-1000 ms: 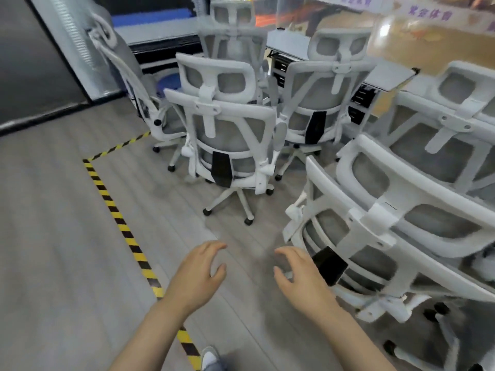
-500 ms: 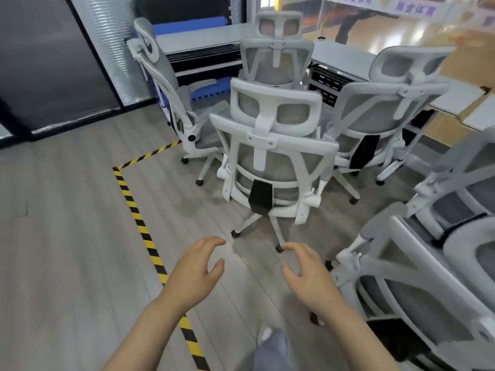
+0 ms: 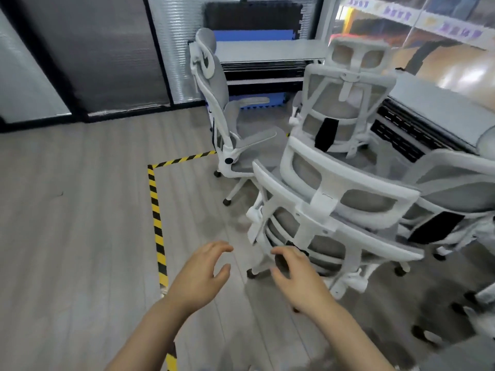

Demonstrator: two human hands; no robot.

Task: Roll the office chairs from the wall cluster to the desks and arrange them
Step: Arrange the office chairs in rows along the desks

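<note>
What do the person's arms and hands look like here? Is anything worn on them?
Both forearms are bare as far as the picture shows: no sleeves are visible. The left hand and the right hand wear no gloves. I see no watch, bracelet or ring on the wrists or fingers.

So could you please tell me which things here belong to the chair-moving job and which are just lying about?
Job: nearest chair, side-on chair, far chair, right chair, desks, left hand, right hand, both open.

Just there: striped floor tape, blue foam mat, dark wall panels.
</note>
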